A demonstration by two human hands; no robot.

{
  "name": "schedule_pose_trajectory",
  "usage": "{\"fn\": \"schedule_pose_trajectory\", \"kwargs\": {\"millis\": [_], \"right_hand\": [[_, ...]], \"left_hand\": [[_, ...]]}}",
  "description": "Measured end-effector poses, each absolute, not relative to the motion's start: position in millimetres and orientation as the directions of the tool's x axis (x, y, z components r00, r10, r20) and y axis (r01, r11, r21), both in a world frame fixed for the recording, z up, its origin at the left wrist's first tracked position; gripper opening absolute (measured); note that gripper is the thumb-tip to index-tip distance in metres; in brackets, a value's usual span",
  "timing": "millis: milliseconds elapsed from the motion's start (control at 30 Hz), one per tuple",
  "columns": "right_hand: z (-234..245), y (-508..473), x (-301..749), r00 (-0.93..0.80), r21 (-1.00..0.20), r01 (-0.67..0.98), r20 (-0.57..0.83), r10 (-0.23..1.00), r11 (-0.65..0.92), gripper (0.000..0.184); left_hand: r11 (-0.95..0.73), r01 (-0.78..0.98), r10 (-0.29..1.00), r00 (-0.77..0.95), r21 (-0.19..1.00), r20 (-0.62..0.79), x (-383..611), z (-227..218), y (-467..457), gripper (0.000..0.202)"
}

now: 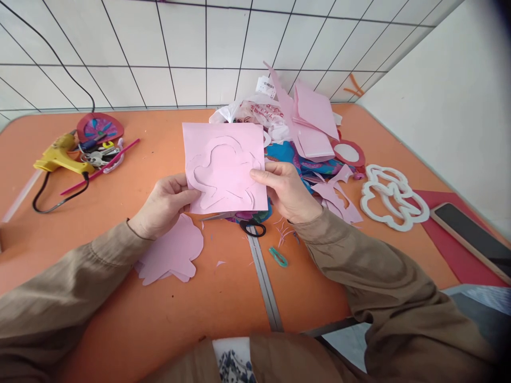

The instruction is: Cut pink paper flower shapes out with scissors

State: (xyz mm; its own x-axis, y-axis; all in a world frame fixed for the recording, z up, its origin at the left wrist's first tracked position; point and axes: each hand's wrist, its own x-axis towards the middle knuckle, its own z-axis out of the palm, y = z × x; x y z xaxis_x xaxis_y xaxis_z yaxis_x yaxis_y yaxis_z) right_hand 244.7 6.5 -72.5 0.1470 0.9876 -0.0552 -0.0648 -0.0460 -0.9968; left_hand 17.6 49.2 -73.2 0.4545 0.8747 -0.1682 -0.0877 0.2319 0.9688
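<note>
A square pink sheet (227, 175) with a cut outline of a rounded shape is held up above the table. My left hand (165, 205) pinches its lower left edge, thumb in front. Its right edge is gripped by my right hand (287, 189), with the thumb pressed on the front. Below my left hand lie stacked pink cut-out shapes (178, 252), partly covered by the sleeve. Scissors with black handles (253, 229) rest beneath the sheet, their blades partly hidden by it. A green clip-like loop (278, 257) lies nearer me.
On the left are a yellow glue gun (66, 154), a pink stick (99, 166) and small metal tools. Folded pink sheets (313, 114), a plastic bag (255, 114) and scraps (339, 199) crowd the back. White outline shapes (395, 199) and a phone (475, 234) lie right.
</note>
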Motion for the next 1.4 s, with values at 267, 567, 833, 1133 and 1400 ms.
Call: {"fn": "schedule_pose_trajectory", "kwargs": {"millis": [267,567,833,1133,1400], "right_hand": [[-73.7,7.2,244.1,0.177,-0.999,-0.029,-0.020,0.984,-0.015,0.031],[-74.3,5.8,243.5,0.179,-0.999,-0.023,-0.045,0.983,-0.041,0.032],[-76.8,6.2,241.3,0.207,-0.999,-0.022,-0.037,0.978,-0.033,0.041],[-80.9,7.0,241.2,0.207,-0.998,0.061,0.018,0.978,0.005,0.046],[-80.0,4.8,239.8,0.197,-0.997,0.078,0.044,0.979,0.030,0.044]], "left_hand": [[0.248,-0.088,0.873,0.452,0.965,-0.183,16.1,-75.9,49.4,0.015],[0.251,-0.092,0.868,0.461,0.964,-0.182,15.3,-76.9,49.7,0.017],[0.258,-0.086,0.867,0.460,0.962,-0.191,16.2,-75.6,50.4,0.014],[0.310,-0.129,0.858,0.465,0.942,-0.218,15.7,-75.5,50.7,0.016],[0.363,-0.151,0.816,0.528,0.920,-0.235,13.5,-77.0,52.8,0.028]]}}
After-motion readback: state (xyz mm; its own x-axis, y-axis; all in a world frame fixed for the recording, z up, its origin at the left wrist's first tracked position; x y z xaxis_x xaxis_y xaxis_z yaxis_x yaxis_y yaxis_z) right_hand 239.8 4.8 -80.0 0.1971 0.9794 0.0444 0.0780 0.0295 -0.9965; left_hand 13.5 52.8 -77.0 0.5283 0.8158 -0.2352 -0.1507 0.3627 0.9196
